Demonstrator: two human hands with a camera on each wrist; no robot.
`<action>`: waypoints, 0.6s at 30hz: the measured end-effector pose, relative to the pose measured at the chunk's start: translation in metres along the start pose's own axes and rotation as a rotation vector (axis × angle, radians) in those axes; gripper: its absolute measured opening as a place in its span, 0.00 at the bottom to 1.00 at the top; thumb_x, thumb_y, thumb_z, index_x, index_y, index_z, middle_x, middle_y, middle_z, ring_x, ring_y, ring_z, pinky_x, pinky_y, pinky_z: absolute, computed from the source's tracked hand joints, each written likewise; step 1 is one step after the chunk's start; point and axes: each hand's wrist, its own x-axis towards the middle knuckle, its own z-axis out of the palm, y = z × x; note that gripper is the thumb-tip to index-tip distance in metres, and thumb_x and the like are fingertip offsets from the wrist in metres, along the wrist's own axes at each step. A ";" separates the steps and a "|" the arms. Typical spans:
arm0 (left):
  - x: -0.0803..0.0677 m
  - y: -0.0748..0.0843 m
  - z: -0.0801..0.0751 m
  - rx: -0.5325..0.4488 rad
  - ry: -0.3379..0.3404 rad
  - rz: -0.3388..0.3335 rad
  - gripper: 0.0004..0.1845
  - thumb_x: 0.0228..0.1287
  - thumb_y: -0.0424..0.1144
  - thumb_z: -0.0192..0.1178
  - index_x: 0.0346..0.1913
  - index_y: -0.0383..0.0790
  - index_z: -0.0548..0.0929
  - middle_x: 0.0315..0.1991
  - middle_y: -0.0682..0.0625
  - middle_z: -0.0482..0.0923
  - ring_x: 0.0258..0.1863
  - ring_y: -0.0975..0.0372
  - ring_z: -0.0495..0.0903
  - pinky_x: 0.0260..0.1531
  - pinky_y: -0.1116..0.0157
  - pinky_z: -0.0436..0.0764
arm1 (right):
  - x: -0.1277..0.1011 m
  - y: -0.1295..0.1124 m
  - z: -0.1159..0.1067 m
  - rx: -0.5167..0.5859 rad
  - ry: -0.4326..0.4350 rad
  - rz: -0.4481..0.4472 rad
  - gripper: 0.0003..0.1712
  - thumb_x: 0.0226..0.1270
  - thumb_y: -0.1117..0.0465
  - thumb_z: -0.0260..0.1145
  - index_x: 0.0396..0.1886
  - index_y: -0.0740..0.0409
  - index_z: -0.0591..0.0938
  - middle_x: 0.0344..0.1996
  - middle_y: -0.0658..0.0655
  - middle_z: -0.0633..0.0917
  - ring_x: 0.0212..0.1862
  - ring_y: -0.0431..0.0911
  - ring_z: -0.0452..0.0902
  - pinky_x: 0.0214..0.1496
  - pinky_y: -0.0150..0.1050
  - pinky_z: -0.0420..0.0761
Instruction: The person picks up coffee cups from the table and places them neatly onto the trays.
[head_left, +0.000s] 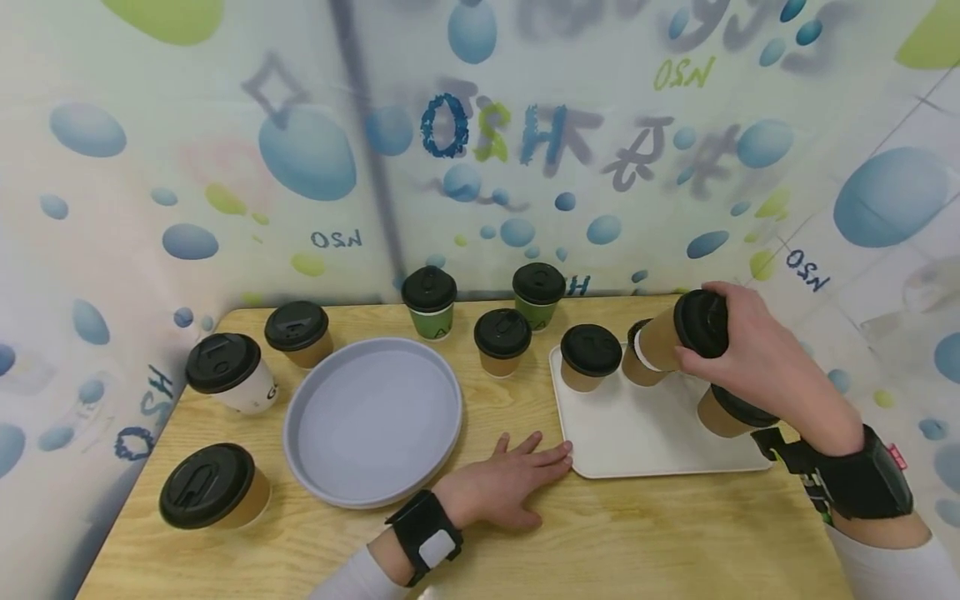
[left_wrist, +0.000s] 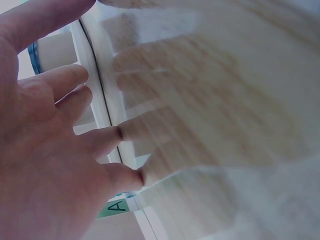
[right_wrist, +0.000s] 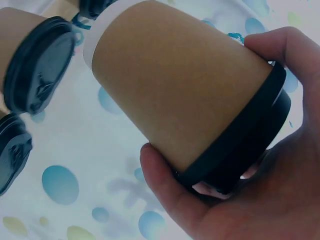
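Note:
My right hand (head_left: 765,358) grips a brown paper coffee cup (head_left: 658,340) by its black lid. The cup is tilted, its lid towards my palm and its white-rimmed base pointing left. Thumb and fingers wrap the lid edge in the right wrist view, where the brown cup wall (right_wrist: 175,80) shows. Below is a white rectangular tray (head_left: 637,446) bearing a lidded brown cup (head_left: 590,360) at its back left, another cup (head_left: 641,367) partly covered by the held one, and a third (head_left: 723,414) partly under my wrist. My left hand (head_left: 502,483) lies spread on the table, fingertips at the tray's left edge.
A round grey-lilac tray (head_left: 375,492) sits left of centre. Around it stand a white cup (head_left: 243,387) and brown cups (head_left: 243,500), (head_left: 303,342) with black lids. Two green cups (head_left: 432,321), (head_left: 534,312) and a brown cup (head_left: 501,360) stand farther back, near the patterned curtain (head_left: 465,225).

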 end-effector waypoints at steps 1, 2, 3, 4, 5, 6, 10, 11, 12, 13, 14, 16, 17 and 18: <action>0.000 0.000 0.000 0.003 0.000 0.000 0.45 0.66 0.47 0.69 0.83 0.53 0.59 0.84 0.61 0.46 0.82 0.50 0.46 0.71 0.34 0.57 | -0.002 0.001 0.001 -0.009 -0.001 -0.004 0.55 0.63 0.49 0.75 0.77 0.71 0.56 0.63 0.75 0.66 0.53 0.67 0.72 0.46 0.64 0.77; 0.000 -0.001 0.000 0.001 0.000 -0.001 0.45 0.66 0.47 0.69 0.83 0.53 0.59 0.84 0.61 0.46 0.82 0.50 0.46 0.71 0.34 0.57 | -0.005 0.003 0.002 -0.018 0.000 -0.009 0.55 0.62 0.49 0.75 0.77 0.71 0.56 0.63 0.75 0.67 0.53 0.67 0.72 0.46 0.65 0.78; 0.000 -0.001 0.001 -0.002 0.000 -0.002 0.45 0.66 0.47 0.69 0.83 0.53 0.59 0.84 0.61 0.46 0.82 0.50 0.46 0.71 0.34 0.57 | -0.007 0.004 0.003 -0.025 0.001 -0.018 0.55 0.61 0.49 0.76 0.77 0.71 0.57 0.62 0.75 0.68 0.53 0.67 0.72 0.46 0.65 0.78; 0.000 -0.001 0.001 -0.007 -0.002 -0.004 0.45 0.66 0.47 0.69 0.83 0.53 0.59 0.84 0.61 0.45 0.82 0.51 0.46 0.72 0.35 0.57 | -0.008 0.005 0.004 -0.031 0.002 -0.026 0.55 0.60 0.49 0.77 0.76 0.72 0.58 0.60 0.75 0.69 0.52 0.67 0.73 0.45 0.65 0.78; 0.000 -0.001 0.001 -0.012 -0.004 -0.005 0.45 0.66 0.46 0.69 0.83 0.53 0.59 0.84 0.61 0.45 0.82 0.51 0.46 0.72 0.35 0.56 | -0.010 0.006 0.006 -0.035 0.002 -0.034 0.55 0.59 0.50 0.77 0.75 0.72 0.59 0.59 0.75 0.70 0.51 0.66 0.73 0.45 0.64 0.79; 0.000 -0.001 0.001 -0.015 -0.005 -0.007 0.45 0.66 0.46 0.69 0.83 0.53 0.59 0.84 0.62 0.45 0.82 0.51 0.46 0.72 0.35 0.56 | -0.011 0.008 0.007 -0.037 -0.002 -0.042 0.55 0.58 0.50 0.78 0.74 0.72 0.60 0.58 0.74 0.72 0.50 0.65 0.74 0.45 0.63 0.79; 0.000 -0.001 0.002 -0.019 -0.004 -0.007 0.45 0.66 0.46 0.69 0.83 0.54 0.59 0.84 0.62 0.45 0.82 0.51 0.46 0.72 0.35 0.56 | -0.018 0.013 0.013 -0.062 -0.047 -0.057 0.55 0.56 0.50 0.79 0.73 0.73 0.63 0.57 0.73 0.76 0.49 0.63 0.77 0.45 0.58 0.80; 0.000 -0.001 0.002 -0.021 -0.003 -0.007 0.45 0.66 0.46 0.69 0.83 0.54 0.59 0.84 0.62 0.45 0.82 0.51 0.46 0.72 0.35 0.56 | -0.020 0.015 0.015 -0.074 -0.062 -0.057 0.55 0.56 0.50 0.79 0.74 0.73 0.63 0.58 0.73 0.76 0.50 0.63 0.77 0.46 0.57 0.81; 0.000 -0.001 0.002 -0.019 -0.001 -0.007 0.45 0.66 0.46 0.68 0.83 0.54 0.59 0.84 0.62 0.45 0.82 0.51 0.46 0.72 0.35 0.56 | -0.022 0.016 0.017 -0.092 -0.078 -0.056 0.56 0.56 0.49 0.79 0.74 0.73 0.62 0.59 0.74 0.76 0.52 0.64 0.77 0.47 0.58 0.81; 0.000 -0.001 0.002 -0.017 0.000 -0.006 0.45 0.66 0.46 0.68 0.83 0.54 0.59 0.84 0.62 0.46 0.82 0.51 0.46 0.72 0.35 0.56 | -0.023 0.017 0.020 -0.109 -0.091 -0.058 0.57 0.56 0.47 0.79 0.74 0.74 0.62 0.60 0.76 0.75 0.53 0.66 0.77 0.48 0.59 0.80; 0.000 -0.001 0.002 -0.014 0.003 -0.006 0.45 0.66 0.46 0.68 0.83 0.54 0.59 0.84 0.62 0.46 0.82 0.51 0.46 0.72 0.35 0.56 | -0.025 0.019 0.023 -0.130 -0.102 -0.059 0.57 0.56 0.47 0.79 0.74 0.74 0.62 0.61 0.76 0.75 0.55 0.67 0.76 0.50 0.60 0.80; 0.000 -0.001 0.002 -0.009 0.006 -0.005 0.45 0.66 0.46 0.68 0.83 0.54 0.59 0.84 0.61 0.46 0.82 0.51 0.46 0.72 0.35 0.56 | -0.028 0.022 0.029 -0.171 -0.118 -0.058 0.58 0.56 0.45 0.79 0.74 0.74 0.63 0.61 0.77 0.75 0.55 0.68 0.77 0.50 0.61 0.80; 0.001 -0.001 0.002 -0.008 0.007 -0.004 0.45 0.66 0.46 0.68 0.83 0.54 0.59 0.84 0.61 0.46 0.82 0.51 0.46 0.72 0.35 0.57 | -0.030 0.023 0.032 -0.189 -0.127 -0.060 0.58 0.55 0.44 0.79 0.74 0.74 0.63 0.59 0.78 0.76 0.54 0.68 0.78 0.49 0.61 0.81; 0.001 -0.001 0.002 -0.005 0.008 -0.003 0.45 0.66 0.46 0.68 0.83 0.54 0.59 0.84 0.61 0.46 0.82 0.51 0.46 0.71 0.34 0.57 | -0.031 0.025 0.035 -0.208 -0.129 -0.067 0.58 0.54 0.44 0.79 0.73 0.74 0.64 0.58 0.78 0.77 0.52 0.68 0.79 0.47 0.60 0.81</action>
